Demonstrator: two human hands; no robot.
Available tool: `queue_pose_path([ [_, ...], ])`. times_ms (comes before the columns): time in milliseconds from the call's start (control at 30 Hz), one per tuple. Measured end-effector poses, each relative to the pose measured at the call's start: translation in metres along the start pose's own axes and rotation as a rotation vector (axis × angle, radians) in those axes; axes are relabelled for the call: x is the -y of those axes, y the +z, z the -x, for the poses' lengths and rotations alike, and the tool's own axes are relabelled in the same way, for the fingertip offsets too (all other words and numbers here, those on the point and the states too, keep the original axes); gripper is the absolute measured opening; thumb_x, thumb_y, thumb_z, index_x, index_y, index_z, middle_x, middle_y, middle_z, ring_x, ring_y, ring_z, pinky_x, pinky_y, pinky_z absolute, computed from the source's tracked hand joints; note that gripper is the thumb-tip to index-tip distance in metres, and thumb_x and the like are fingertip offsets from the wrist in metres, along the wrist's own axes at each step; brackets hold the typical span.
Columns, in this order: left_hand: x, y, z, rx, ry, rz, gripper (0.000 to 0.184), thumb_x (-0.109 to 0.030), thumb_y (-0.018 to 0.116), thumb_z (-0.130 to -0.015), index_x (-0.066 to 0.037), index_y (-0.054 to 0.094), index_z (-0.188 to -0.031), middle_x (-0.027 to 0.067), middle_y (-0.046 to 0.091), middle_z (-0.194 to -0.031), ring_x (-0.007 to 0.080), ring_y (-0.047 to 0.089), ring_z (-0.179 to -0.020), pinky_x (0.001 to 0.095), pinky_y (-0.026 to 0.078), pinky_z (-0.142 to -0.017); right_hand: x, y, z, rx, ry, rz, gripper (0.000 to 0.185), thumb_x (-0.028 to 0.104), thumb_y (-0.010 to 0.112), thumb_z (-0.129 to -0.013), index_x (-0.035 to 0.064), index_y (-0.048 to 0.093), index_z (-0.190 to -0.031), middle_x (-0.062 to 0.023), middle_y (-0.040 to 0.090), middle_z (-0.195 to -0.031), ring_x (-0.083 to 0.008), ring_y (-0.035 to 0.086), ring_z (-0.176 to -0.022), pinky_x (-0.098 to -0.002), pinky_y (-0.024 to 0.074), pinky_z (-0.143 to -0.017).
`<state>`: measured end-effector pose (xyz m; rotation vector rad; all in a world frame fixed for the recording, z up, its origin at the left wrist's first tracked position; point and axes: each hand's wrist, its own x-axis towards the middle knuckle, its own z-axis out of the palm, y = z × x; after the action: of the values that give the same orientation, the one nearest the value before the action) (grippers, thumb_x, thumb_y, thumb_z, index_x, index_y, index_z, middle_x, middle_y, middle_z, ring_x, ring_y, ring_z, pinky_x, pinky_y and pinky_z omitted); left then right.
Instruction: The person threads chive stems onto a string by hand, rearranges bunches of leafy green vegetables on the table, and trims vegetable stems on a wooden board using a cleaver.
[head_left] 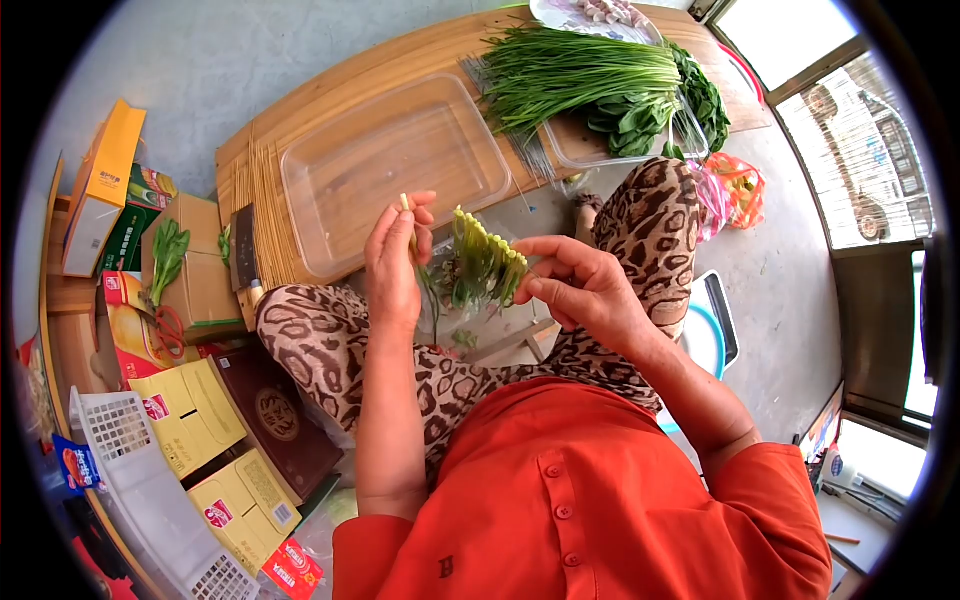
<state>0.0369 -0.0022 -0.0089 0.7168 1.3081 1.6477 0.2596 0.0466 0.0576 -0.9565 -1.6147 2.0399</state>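
Head view, the only one: we count two hands, both up over the lap. Left hand (398, 255): thumb and fingers pinched together on one stalk (405, 202), pale end up. Right hand (575, 285): thumb and forefinger clamped on the near end of one row of stems (484, 242), which hangs between the hands, cut ends up; we can't count the stems reliably.

Ahead, one wooden table (340, 88). On it we log one clear tub (395, 165), one knife (244, 245) at the left edge, many thin wooden sticks (270, 205) beside the tub, uncounted, and a spread of metal skewers (528, 155), also uncounted. Far right: one big heap of chives (580, 75), leafy greens (630, 125) by it, one clear tray (568, 161) partly under them, one plate (560, 14) with meat pieces.

Left side: one cardboard carton (205, 275), one leafy sprig (168, 255) on it, one pair of red scissors (170, 330), two yellow boxes (190, 415), one brown box (262, 400), one white basket (150, 500).
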Motion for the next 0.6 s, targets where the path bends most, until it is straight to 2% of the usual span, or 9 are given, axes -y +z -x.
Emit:
queue_pose_path([
  [167,-0.0004,0.003,0.0013,-0.024,-0.012,0.135,0.015,-0.017,0.055,-0.096,-0.007,0.06,-0.105,-0.0004,0.059,-0.083,0.0076,0.046,-0.067,0.0212,0.036,-0.059,0.0024,0.0055,-0.0005,0.006,0.015,0.027,0.035,0.005,0.056,-0.09,0.0036,0.054,-0.125,0.0001,0.066,-0.082,-0.0005,0.045,-0.058,-0.017,0.0366,-0.049],
  [267,0.0037,-0.0009,0.0001,-0.031,-0.034,0.227,0.016,-0.015,0.059,-0.093,-0.006,0.061,-0.106,-0.0004,0.061,-0.084,0.0076,0.05,-0.068,0.0211,0.038,-0.059,0.0014,0.0065,-0.0017,0.008,0.016,0.017,0.034,0.006,0.056,-0.09,0.0037,0.054,-0.125,0.0001,0.066,-0.082,-0.0006,0.046,-0.058,-0.017,0.0373,-0.049],
  [367,0.0046,-0.0018,0.0007,-0.015,-0.026,0.26,0.016,-0.015,0.061,-0.092,-0.006,0.061,-0.106,0.0003,0.062,-0.085,0.0083,0.052,-0.069,0.0212,0.041,-0.06,0.0,0.0074,-0.003,0.022,-0.009,0.044,0.036,0.007,0.057,-0.092,0.0034,0.051,-0.127,-0.0036,0.067,-0.084,-0.0014,0.042,-0.052,-0.0163,0.0354,-0.045],
  [600,0.0029,-0.0006,0.0015,-0.048,-0.049,0.26,0.017,-0.015,0.062,-0.092,-0.003,0.063,-0.104,0.0004,0.062,-0.085,0.0088,0.055,-0.071,0.0215,0.044,-0.061,-0.0005,0.0088,-0.0037,0.032,-0.022,0.055,0.036,0.007,0.057,-0.092,0.0034,0.051,-0.128,-0.0039,0.067,-0.085,-0.0014,0.042,-0.051,-0.0163,0.0359,-0.045],
])
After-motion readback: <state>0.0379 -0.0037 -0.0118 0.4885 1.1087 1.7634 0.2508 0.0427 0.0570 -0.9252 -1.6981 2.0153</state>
